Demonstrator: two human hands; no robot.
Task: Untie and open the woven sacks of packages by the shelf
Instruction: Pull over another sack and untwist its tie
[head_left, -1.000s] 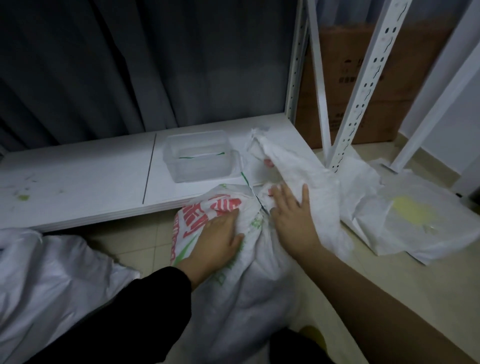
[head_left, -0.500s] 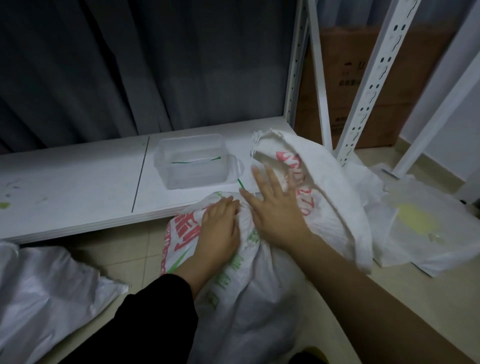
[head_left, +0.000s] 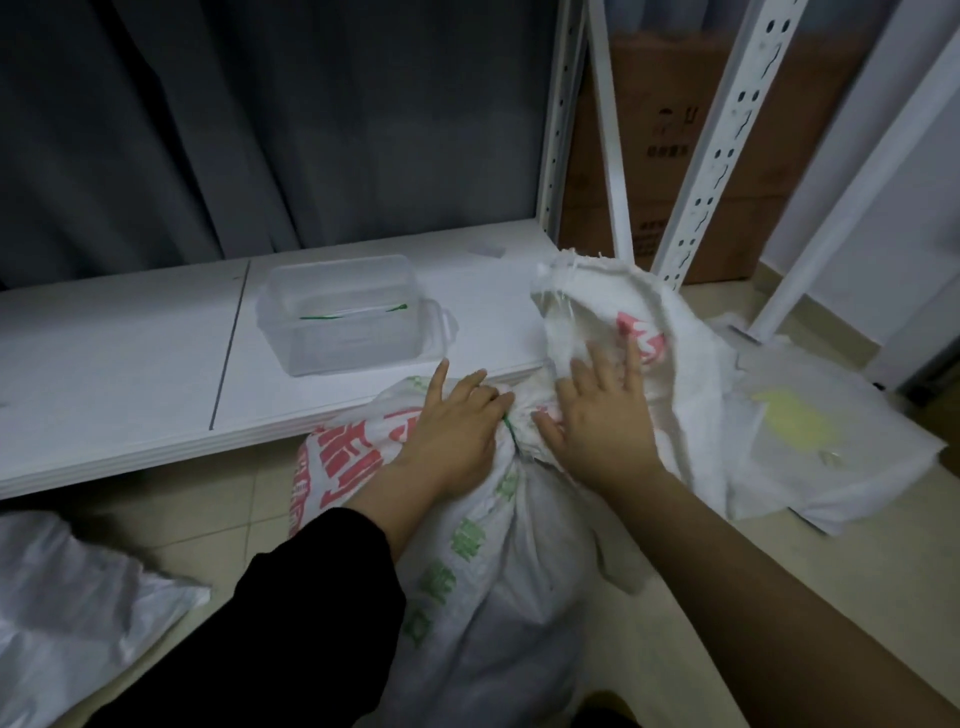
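Now, step: loosening the green tie (head_left: 511, 434) at the neck of the sack (head_left: 483, 561), centre frame, on the floor by the shelf (head_left: 130, 364).
Left hand (head_left: 452, 431): fingers spread, pressing the sack.
Right hand (head_left: 605, 415): fingers wide on the flap.
Next: probably pinch the tie's end.
Tub (head_left: 345, 312): holds one green tie.

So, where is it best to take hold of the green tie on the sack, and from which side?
Probably pinch the green tie where it shows at the cinched neck of the sack, between both hands, coming from above: only that short strand is exposed.
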